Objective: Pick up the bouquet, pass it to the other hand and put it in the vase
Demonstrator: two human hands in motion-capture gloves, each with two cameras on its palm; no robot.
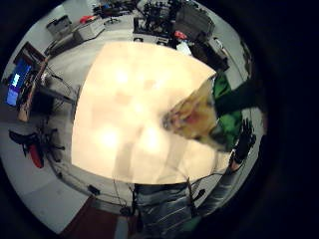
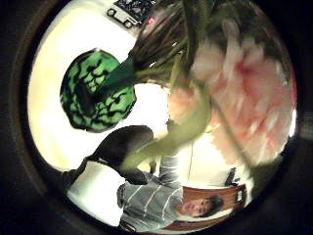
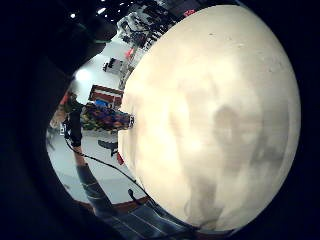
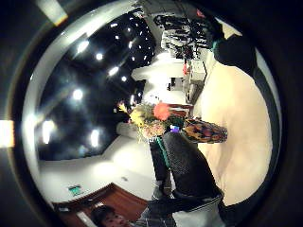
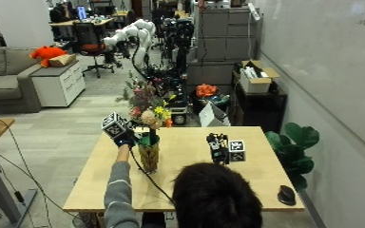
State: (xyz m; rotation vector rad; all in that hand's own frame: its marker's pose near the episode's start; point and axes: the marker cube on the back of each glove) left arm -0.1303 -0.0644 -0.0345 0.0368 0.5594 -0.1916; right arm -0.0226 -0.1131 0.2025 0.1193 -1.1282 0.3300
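Pale wood makes up the table (image 5: 188, 190), and a person sits at its near edge with both forearms reaching up over it. On the left half of the table stands a vase (image 5: 149, 156) patterned in yellow and brown, upright, and the bouquet (image 5: 146, 107) rises out of its mouth, its green stems (image 5: 149, 137) going down into the opening. Pink, yellow, orange and dark red flowers spread above the rim.

The left hand (image 5: 125, 138) is at the stems just above the vase's mouth, on the vase's left side. In the left thumb-side palm view the pink blooms (image 2: 249, 93) and stems fill the picture, very close to the palm, and the vase's green-and-black inside shows beside them; whether the fingers curl round the stems or merely lie against them I cannot tell.

The right hand (image 5: 219, 148) hovers over the middle of the table, well apart from the vase and to its right, holding nothing visible. Its fingers are hidden from the outside view, and its palm views show only bare tabletop (image 3: 215, 115) and the far-off flowers (image 4: 151, 118), so their state cannot be told.

A black computer mouse (image 5: 286, 195) lies at the table's near right corner. Beside the table on the right stands a leafy green plant (image 5: 293, 142).
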